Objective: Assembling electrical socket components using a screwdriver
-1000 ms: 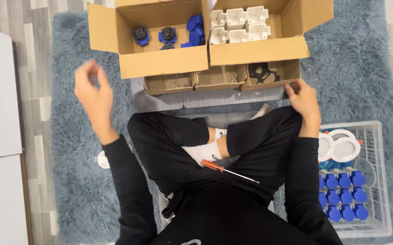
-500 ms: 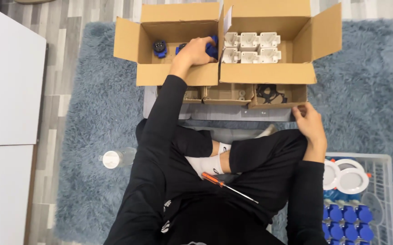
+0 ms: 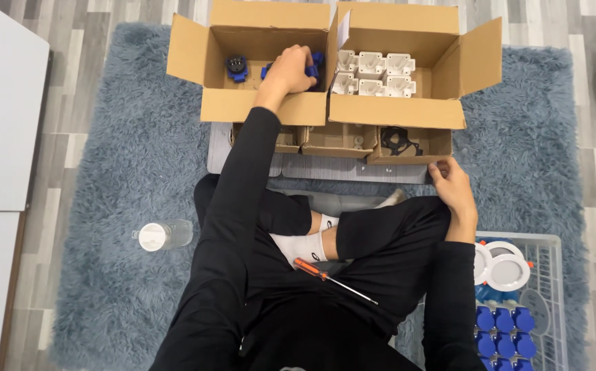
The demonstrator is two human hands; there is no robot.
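Left hand [image 3: 289, 71] is deep in the far left cardboard box [image 3: 263, 106], fingers curled around a blue part [image 3: 314, 64] at its right wall. Right hand [image 3: 453, 187] rests loosely open, empty, near the small tray [image 3: 408, 156].

The left arm is stretched forward, its hand [image 3: 289, 71] curled with the fingers bent down, knuckles up. The right arm is bent at the elbow, and the right hand [image 3: 453, 187] is held low, fingers loosely curled.
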